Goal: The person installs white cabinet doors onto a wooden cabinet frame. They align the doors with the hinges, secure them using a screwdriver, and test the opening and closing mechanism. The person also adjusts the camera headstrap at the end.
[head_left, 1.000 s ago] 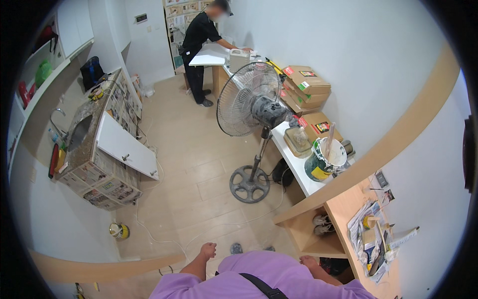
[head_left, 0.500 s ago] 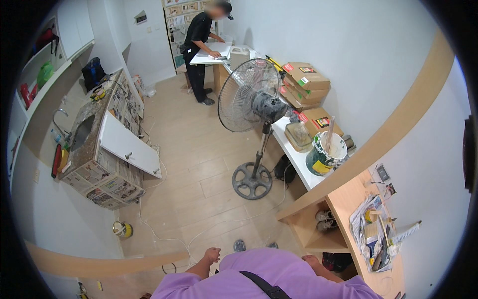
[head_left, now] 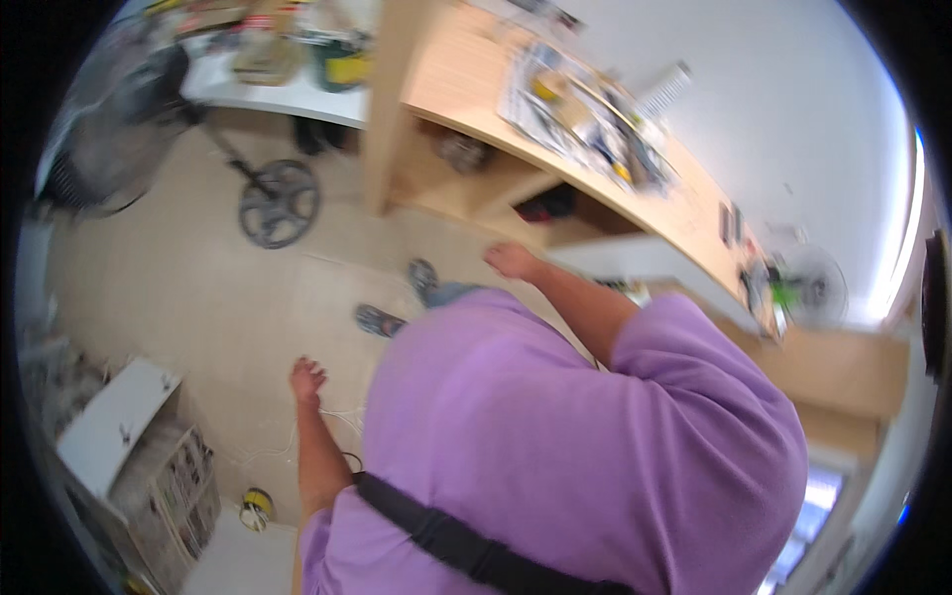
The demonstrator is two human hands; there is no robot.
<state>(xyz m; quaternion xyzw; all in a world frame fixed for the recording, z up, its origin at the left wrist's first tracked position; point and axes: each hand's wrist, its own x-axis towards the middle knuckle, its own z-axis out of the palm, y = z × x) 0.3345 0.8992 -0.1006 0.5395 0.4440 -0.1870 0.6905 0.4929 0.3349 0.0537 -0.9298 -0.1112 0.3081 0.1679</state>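
Note:
My left hand (head_left: 308, 379) hangs over the tiled floor with its fingers loosely apart and nothing in it. My right hand (head_left: 510, 260) is held in front of the wooden shelf unit (head_left: 397, 149), close to its lower edge. Its fingers are blurred, and I cannot make out whether they are curled around anything. Neither hand appears to touch anything. On the wooden top lies newspaper (head_left: 518, 94) with a yellow-rimmed tape or tub (head_left: 546, 85) and several blurred tools. Between my arms my two shoes (head_left: 379, 320) show on the floor.
A standing fan's round base (head_left: 279, 203) is at the left, beside a white shelf (head_left: 288, 97) carrying a green bucket (head_left: 340, 64). A white cabinet door (head_left: 117, 426) sticks out at lower left, near a yellow can (head_left: 256, 508). Cables cross the floor.
My view has swung to the right and down, so the fan and shelf have shifted left. The co-worker is out of view. Both my forearms now show more fully.

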